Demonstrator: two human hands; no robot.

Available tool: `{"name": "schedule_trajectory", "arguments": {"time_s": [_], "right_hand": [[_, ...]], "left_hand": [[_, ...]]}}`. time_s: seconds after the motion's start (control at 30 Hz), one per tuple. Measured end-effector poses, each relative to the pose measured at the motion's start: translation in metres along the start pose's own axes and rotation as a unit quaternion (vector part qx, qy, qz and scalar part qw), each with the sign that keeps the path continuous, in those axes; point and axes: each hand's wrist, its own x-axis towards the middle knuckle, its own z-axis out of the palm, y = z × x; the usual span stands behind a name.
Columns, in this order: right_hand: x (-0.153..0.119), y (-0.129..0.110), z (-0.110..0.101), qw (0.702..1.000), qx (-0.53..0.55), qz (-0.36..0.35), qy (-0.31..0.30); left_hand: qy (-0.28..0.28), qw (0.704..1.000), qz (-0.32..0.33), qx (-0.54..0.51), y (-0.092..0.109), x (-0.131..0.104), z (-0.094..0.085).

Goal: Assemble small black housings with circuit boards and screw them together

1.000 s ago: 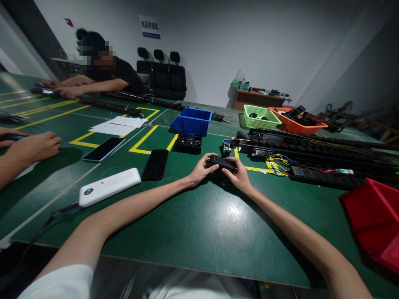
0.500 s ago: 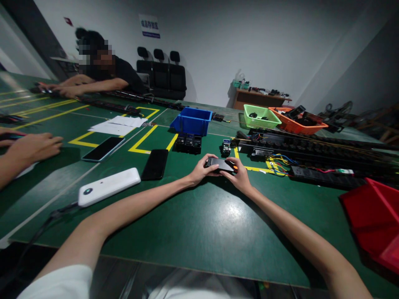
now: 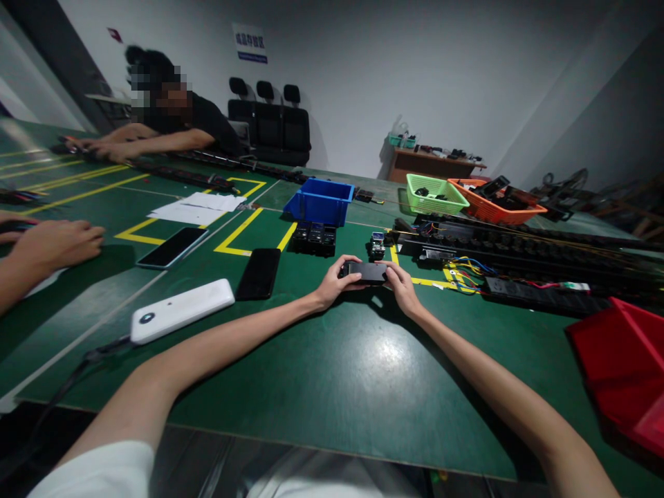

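Note:
A small black rectangular device [image 3: 369,272] is held level above the green table [image 3: 332,373] between both hands. My left hand [image 3: 335,282] grips its left end, thumb on the near face. At the right end, my right hand [image 3: 400,285] has its fingers closed on the edge. Just beyond the device stands a small metallic part [image 3: 377,243]. Several black modules [image 3: 314,238] sit together in front of a blue bin [image 3: 320,200]. To the left of my left hand lies a black phone [image 3: 258,274].
A white power bank [image 3: 182,311] with a cable and a second phone [image 3: 173,247] lie left. Long black assemblies [image 3: 519,252] with wires, a green basket [image 3: 436,194], an orange basket [image 3: 495,202] and a red bin [image 3: 622,366] occupy the right. Two other people's hands are at left.
The device has tilted so its dark face shows. My right hand's fingers have drawn together at its right end, and the orange spot there is no longer visible.

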Motion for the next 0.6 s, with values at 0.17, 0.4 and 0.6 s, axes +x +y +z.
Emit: {"name": "schedule_trajectory", "arguments": {"time_s": [0.17, 0.4, 0.6], "right_hand": [[0.0010, 0.0015, 0.0002, 0.995, 0.093, 0.045, -0.011], [0.0002, 0.0009, 0.0010, 0.994, 0.097, 0.047, -0.011], [-0.0002, -0.0008, 0.0011, 0.994, 0.106, 0.035, -0.020]], "left_hand": [[0.006, 1.000, -0.003, -0.004, -0.0019, 0.0010, -0.0009], [0.003, 1.000, 0.012, 0.021, -0.0027, 0.0013, -0.0014], [-0.004, 0.999, 0.017, 0.034, -0.0014, 0.0007, -0.0014]]}}
